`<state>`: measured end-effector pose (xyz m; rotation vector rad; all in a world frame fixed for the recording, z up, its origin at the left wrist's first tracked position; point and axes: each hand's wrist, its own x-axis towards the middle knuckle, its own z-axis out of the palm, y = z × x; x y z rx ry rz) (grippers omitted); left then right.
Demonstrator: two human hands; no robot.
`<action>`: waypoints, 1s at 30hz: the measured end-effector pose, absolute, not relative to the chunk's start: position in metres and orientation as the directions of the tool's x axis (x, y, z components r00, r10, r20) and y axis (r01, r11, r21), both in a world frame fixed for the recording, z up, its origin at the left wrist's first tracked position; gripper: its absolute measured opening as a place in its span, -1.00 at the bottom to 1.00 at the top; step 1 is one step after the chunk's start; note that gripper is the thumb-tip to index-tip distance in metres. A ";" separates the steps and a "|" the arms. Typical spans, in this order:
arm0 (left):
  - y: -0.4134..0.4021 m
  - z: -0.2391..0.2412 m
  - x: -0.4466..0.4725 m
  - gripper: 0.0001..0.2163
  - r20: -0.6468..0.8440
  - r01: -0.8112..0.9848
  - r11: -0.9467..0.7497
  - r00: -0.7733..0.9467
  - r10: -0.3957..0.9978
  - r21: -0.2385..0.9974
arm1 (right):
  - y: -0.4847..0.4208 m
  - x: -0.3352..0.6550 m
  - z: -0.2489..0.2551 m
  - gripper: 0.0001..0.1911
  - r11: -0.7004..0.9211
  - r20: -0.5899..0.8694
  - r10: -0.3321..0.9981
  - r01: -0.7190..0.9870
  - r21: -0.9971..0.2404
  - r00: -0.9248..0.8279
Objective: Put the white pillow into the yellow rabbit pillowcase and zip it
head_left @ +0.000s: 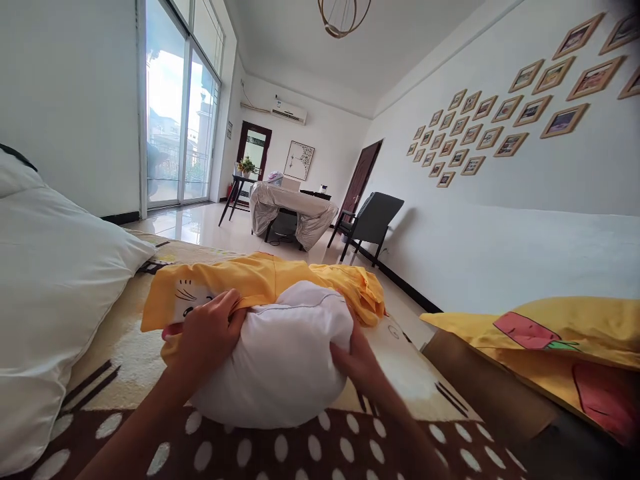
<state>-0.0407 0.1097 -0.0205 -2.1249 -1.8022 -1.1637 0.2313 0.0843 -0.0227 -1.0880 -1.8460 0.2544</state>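
A white pillow [280,360] lies on the patterned bed cover [300,453] in front of me, partly inside a yellow pillowcase [260,277] with a cartoon face. My left hand [207,337] grips the yellow pillowcase edge at the pillow's left side, fingers curled. At the pillow's right side, my right hand [357,357] clutches the pillow and the case's edge, fingers closed.
A large white pillow [45,300] lies at the left. A yellow pillow with red prints [560,347] lies at the right. Beyond the bed are a dark chair [373,220], a covered table [293,210], glass doors [180,127] and framed pictures on the wall [500,113].
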 end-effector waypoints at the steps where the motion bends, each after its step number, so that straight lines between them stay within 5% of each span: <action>1: 0.105 -0.017 -0.043 -0.87 0.589 0.905 -0.257 0.009 0.808 0.339 | 0.085 0.218 -0.035 -0.30 0.574 0.661 0.749 0.550 -0.606 -0.053; 5: 0.087 -0.006 -0.055 -0.92 0.610 0.908 -0.409 0.274 0.744 0.090 | 0.075 0.166 -0.059 -0.59 0.711 0.856 0.516 0.541 -0.449 0.032; 9: 0.079 -0.006 -0.066 -0.77 0.578 0.783 -0.620 0.523 0.626 -0.036 | 0.059 0.134 -0.047 -0.57 0.910 0.938 0.207 0.408 -0.079 -0.279; 12: 0.080 -0.013 -0.075 -0.68 0.546 0.760 -0.650 0.554 0.629 -0.023 | 0.049 0.125 -0.034 -0.63 0.944 0.842 0.139 0.326 0.046 -0.521; 18: 0.090 -0.019 -0.083 -0.68 0.544 0.816 -0.579 0.485 0.684 0.001 | 0.041 0.120 -0.032 -0.68 0.934 0.674 0.197 0.344 0.091 -0.712; 23: 0.095 -0.005 -0.080 -0.74 0.681 0.828 -0.541 0.482 0.551 -0.149 | 0.043 0.119 -0.034 -0.57 0.922 0.785 0.203 0.384 0.047 -0.585; 26: 0.092 -0.001 -0.082 -0.75 0.731 0.836 -0.499 0.485 0.481 -0.227 | 0.052 0.115 -0.033 -0.52 0.876 0.799 0.327 0.480 -0.055 -0.505; 30: 0.087 -0.004 -0.091 -0.68 0.758 0.859 -0.462 0.449 0.473 -0.220 | 0.066 0.101 -0.030 -0.46 0.715 0.626 0.579 0.695 -0.081 -0.522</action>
